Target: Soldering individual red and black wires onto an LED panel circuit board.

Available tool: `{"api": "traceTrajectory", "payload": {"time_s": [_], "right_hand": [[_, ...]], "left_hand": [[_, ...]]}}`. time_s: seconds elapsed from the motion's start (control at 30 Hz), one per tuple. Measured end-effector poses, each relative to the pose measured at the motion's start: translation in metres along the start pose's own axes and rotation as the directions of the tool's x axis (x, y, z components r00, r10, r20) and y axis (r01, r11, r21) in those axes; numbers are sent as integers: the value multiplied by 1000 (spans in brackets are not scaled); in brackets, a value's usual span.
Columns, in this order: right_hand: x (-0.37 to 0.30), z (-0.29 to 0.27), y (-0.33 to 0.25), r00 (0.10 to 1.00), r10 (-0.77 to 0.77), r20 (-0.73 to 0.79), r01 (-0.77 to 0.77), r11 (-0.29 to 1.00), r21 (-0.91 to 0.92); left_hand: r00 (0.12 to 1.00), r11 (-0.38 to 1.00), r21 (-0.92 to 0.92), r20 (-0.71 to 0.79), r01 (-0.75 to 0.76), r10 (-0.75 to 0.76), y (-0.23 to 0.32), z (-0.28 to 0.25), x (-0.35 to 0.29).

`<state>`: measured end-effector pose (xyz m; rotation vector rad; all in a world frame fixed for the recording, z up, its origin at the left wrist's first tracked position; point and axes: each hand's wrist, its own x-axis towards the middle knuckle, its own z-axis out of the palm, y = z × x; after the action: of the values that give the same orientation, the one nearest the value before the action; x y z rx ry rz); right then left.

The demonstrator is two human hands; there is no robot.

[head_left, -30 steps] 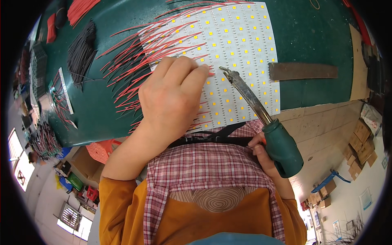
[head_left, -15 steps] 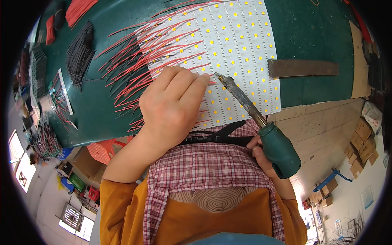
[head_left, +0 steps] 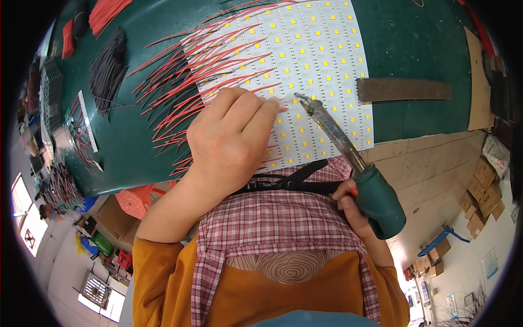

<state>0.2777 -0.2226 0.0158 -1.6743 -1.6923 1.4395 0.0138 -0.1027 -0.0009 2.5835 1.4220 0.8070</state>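
Observation:
My left hand point(head_left: 231, 139) rests over the lower left part of a white LED board point(head_left: 348, 65) dotted with yellow LEDs. Its fingers are pinched on a red wire point(head_left: 283, 109), whose end shows just past the fingertips. In my right hand point(head_left: 353, 210) is a soldering iron point(head_left: 378, 196) with a green handle, which hides most of that hand. The iron's tip is above the board, a little to the right of my left fingertips, and looks apart from the wire. Many red and black wires point(head_left: 173, 90) fan out from the board's left side.
A brown flat bar point(head_left: 403, 90) lies against the board's right edge on the green table point(head_left: 419, 49). Bundles of black wires point(head_left: 108, 71) and red wires point(head_left: 108, 15) lie at the left, near a narrow strip with wires point(head_left: 87, 122). A red stool point(head_left: 135, 203) stands below the table edge.
The soldering iron has moved right, its tip drawing away from the wire end by my left fingers. My left hand has stayed almost in place.

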Motion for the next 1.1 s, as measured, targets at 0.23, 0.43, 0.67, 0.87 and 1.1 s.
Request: {"api": "traceTrajectory", "payload": {"time_s": [0.23,0.43,0.67,0.87,1.1], "right_hand": [[-4,-2,7,998,1,57,3,997,-74],[-13,1,14,995,-37,-93,35,999,-22],[-7,3,7,995,-78,-68,57,963,-265],[-11,0,10,998,2,61,7,988,-153],[-15,4,21,999,19,42,-10,975,-224]], "left_hand": [[989,996,20,114,91,-93,9,-12,3],[999,996,-89,-37,-17,14,5,-25,-2],[997,997,-68,60,48,-44,12,-13,-11],[998,998,-44,45,42,-40,13,-10,-11],[998,999,-34,47,39,-37,15,-10,-9]]}}
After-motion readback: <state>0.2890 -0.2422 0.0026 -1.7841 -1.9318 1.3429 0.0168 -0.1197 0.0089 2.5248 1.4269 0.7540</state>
